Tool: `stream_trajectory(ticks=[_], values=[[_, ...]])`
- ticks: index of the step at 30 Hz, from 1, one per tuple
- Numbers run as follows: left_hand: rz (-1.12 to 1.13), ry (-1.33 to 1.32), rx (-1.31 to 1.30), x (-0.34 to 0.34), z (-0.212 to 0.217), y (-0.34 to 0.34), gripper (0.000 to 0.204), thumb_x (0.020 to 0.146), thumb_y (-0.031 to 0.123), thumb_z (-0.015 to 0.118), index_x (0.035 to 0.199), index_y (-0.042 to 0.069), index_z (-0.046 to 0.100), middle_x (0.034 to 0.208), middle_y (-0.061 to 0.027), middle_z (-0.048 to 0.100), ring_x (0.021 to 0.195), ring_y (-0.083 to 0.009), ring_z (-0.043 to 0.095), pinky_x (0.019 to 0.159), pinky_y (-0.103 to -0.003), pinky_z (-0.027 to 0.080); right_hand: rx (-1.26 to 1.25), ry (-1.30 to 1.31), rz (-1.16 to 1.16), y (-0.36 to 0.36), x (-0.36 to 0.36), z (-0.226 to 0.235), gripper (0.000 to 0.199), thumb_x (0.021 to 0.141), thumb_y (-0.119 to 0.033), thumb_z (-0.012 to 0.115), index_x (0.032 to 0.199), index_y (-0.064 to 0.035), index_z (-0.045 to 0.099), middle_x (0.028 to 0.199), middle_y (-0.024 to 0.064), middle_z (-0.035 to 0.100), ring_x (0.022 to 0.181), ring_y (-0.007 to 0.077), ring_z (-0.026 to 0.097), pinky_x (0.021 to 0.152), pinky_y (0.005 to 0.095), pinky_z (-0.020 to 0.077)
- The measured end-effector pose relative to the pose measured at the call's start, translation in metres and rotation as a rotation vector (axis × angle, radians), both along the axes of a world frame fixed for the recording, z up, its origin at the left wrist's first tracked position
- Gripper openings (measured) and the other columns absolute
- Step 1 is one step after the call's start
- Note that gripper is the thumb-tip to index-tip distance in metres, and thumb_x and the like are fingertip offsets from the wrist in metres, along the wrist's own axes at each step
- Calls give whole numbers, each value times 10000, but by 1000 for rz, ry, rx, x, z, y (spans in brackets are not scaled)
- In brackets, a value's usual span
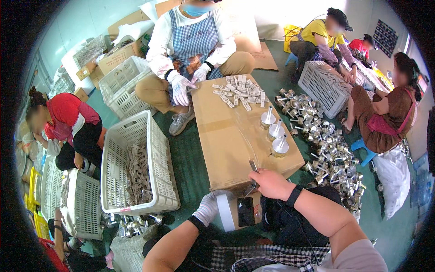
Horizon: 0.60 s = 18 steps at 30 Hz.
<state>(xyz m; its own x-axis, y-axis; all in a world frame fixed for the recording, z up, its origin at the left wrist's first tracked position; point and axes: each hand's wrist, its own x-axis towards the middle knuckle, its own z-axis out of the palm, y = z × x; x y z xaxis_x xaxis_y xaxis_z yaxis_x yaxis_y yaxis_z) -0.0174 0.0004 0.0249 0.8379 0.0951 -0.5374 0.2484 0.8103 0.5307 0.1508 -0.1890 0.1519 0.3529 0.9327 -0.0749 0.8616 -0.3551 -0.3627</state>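
My left hand (pixel 209 207), in a pale knitted glove, is closed at the near edge of a large cardboard box (pixel 222 149), beside a curved white band (pixel 225 212). What its fingers hold is hidden. Bare and with a black band on its wrist, my right hand (pixel 270 182) grips a thin metal tool (pixel 253 166) over the box's near edge. Below that, a dark phone (pixel 246 211) lies close to my lap. Three round metal pieces with upright white stems (pixel 279 146) stand along the box's right side. Flat pale clips (pixel 239 92) are heaped at its far end.
Across the box sits a gloved co-worker (pixel 192 45). A white crate (pixel 156 177) of flat metal pieces stands left. Many stemmed metal parts (pixel 326 145) cover the floor at right. More people sit around both sides; a white sack (pixel 393 181) lies by a blue stool (pixel 364 151).
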Motion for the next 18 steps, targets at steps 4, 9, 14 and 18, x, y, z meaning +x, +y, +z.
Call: stream_trajectory(ticks=[4, 9, 14, 18], values=[[13, -11, 40, -2, -1, -2, 232, 801, -28, 539, 1029, -28, 584, 963, -153, 633, 730, -238, 623, 670, -361, 563, 13, 5, 9, 0, 1, -3, 243, 702, -2, 552, 935, -7, 480, 895, 214, 569, 866, 383, 575, 733, 451, 484], [22, 7, -33, 0, 0, 0, 232, 805, -23, 535, 1032, -32, 582, 968, -158, 632, 732, -244, 624, 676, -364, 563, -4, 8, 1, 0, 1, -3, 247, 703, -5, 555, 938, -10, 478, 896, 215, 569, 852, 385, 579, 720, 454, 487], [-14, -10, 17, -3, -6, 1, 306, 737, -85, 615, 1033, -7, 593, 960, -117, 642, 758, -199, 626, 692, -338, 557, 15, -7, 20, 0, 0, -1, 253, 696, -1, 561, 935, -7, 476, 901, 212, 570, 854, 382, 581, 722, 452, 490], [-53, -65, 154, -4, -5, -2, 325, 725, -88, 639, 1033, 10, 600, 939, -90, 647, 760, -169, 621, 689, -316, 551, 3, -12, 14, 0, -1, 3, 255, 693, 3, 563, 934, -5, 478, 906, 210, 572, 857, 378, 582, 727, 449, 491]])
